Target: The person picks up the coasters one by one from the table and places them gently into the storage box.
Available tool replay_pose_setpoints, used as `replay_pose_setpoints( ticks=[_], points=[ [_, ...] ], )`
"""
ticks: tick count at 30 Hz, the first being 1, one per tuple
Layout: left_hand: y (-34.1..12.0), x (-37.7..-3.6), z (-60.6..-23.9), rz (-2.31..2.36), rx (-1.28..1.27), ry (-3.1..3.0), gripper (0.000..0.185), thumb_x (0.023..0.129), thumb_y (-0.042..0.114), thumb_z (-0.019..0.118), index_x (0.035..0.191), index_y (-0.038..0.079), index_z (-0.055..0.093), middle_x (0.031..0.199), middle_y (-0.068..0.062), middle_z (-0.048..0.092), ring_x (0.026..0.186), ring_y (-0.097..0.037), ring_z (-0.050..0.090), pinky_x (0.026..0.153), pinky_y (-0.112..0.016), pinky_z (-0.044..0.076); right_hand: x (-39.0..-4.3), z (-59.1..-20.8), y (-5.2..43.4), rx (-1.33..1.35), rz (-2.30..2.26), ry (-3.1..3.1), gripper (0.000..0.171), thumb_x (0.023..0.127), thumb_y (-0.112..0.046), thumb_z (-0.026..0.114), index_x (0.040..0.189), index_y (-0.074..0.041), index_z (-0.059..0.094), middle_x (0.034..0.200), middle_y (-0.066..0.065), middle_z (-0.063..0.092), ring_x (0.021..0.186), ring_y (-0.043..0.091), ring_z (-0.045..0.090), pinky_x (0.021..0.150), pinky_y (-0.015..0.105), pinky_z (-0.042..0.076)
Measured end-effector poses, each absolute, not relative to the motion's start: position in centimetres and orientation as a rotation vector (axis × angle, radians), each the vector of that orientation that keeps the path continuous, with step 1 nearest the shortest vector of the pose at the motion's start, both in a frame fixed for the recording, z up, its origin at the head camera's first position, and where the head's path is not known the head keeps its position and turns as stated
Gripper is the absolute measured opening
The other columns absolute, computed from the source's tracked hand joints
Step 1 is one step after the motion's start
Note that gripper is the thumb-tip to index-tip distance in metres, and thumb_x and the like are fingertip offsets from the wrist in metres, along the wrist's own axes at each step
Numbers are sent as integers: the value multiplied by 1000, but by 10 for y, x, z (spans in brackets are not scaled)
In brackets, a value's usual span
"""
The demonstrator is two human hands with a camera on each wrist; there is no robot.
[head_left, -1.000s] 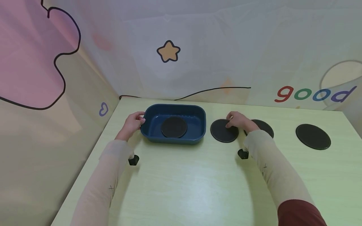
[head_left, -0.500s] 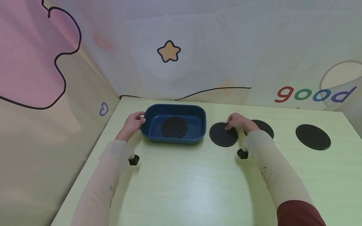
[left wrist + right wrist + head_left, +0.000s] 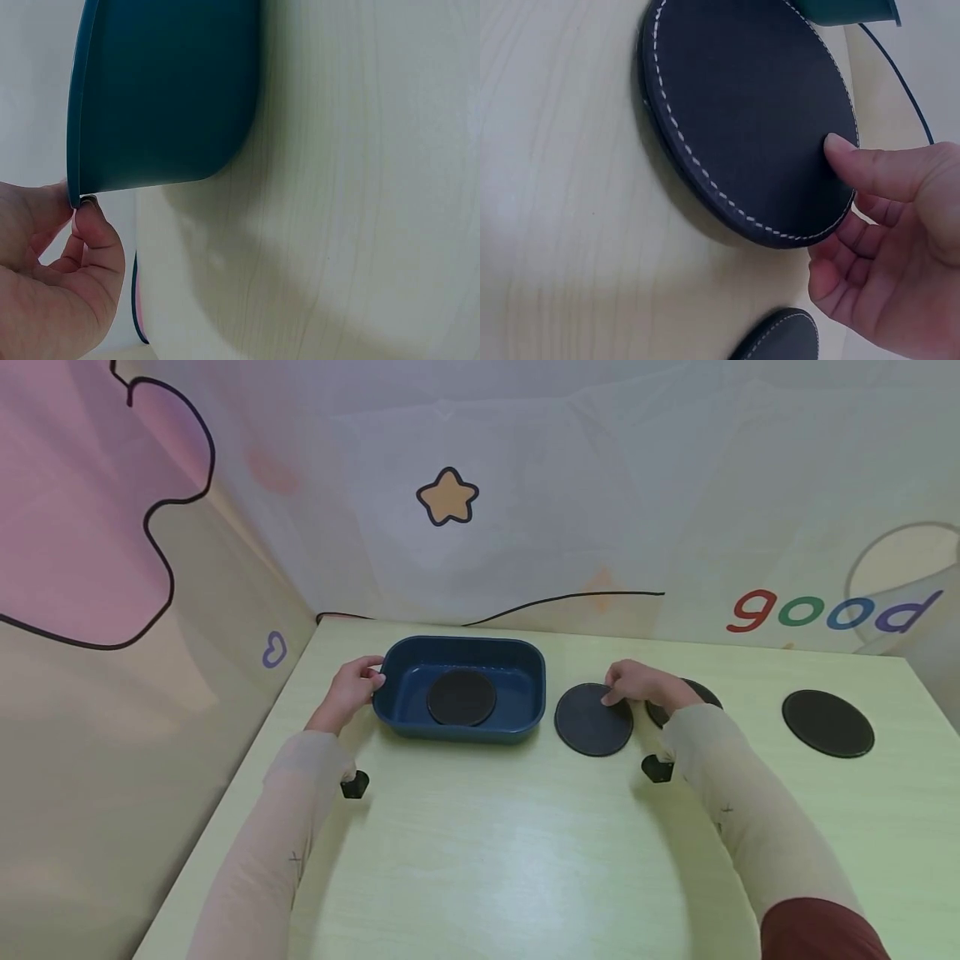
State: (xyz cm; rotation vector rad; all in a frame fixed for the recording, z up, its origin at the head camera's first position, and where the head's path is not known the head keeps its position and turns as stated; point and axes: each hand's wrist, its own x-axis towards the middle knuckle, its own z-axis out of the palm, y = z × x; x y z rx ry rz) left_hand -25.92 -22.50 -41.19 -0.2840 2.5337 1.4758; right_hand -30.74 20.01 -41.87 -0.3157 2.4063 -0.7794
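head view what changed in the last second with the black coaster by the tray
The right hand now pinches the near edge of the round black stitched coaster and tips that edge off the pale wooden table; earlier its fingers lay on the flat coaster. The right forearm swung slightly outward. The left hand holds the dark blue rectangular tray as before; the other coasters stayed put.

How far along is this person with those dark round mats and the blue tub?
One mat already lies in the blue tub, which the left hand steadies. The right hand is lifting a second mat by its edge. Two more mats remain on the table.
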Motion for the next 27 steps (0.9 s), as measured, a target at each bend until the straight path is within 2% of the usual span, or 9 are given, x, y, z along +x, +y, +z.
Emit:
replay_pose_setpoints(
  ticks=[3, 10, 18, 27],
  points=[
    [-225, -259, -411, 1467, -288, 2534, 40, 93, 9, 42, 133, 7, 38, 99, -10, 42, 87, -21, 44, 73, -25, 46, -305, -413, 202, -290, -808, 2362, 16, 85, -7, 54, 92, 1, 41, 80, 5, 39, 66, 16, 38, 56, 29, 36],
    [-225, -258, -410, 1460, -288, 2531, 40, 93, 9, 41, 133, 6, 37, 101, -11, 42, 91, -25, 45, 79, -30, 47, -301, -405, 207, -278, -844, 2290, 14, 86, -3, 45, 99, 1, 40, 93, 10, 38, 76, 19, 42, 60, 30, 42],
    [-225, -257, -410, 1463, -269, 2536, 40, 93, 8, 41, 133, 5, 37, 99, -11, 42, 91, -26, 46, 74, -27, 47, -296, -395, 213, -284, -962, 2220, 17, 86, 1, 42, 102, -2, 38, 99, 12, 39, 75, 19, 44, 62, 32, 43],
    [-225, -260, -411, 1466, -273, 2533, 40, 93, 8, 41, 133, 6, 37, 100, -11, 42, 89, -24, 45, 77, -29, 47, -292, -374, 217, -289, -1157, 2190, 19, 87, 1, 44, 103, -2, 35, 88, 6, 38, 74, 18, 42, 64, 33, 42]
  ],
)
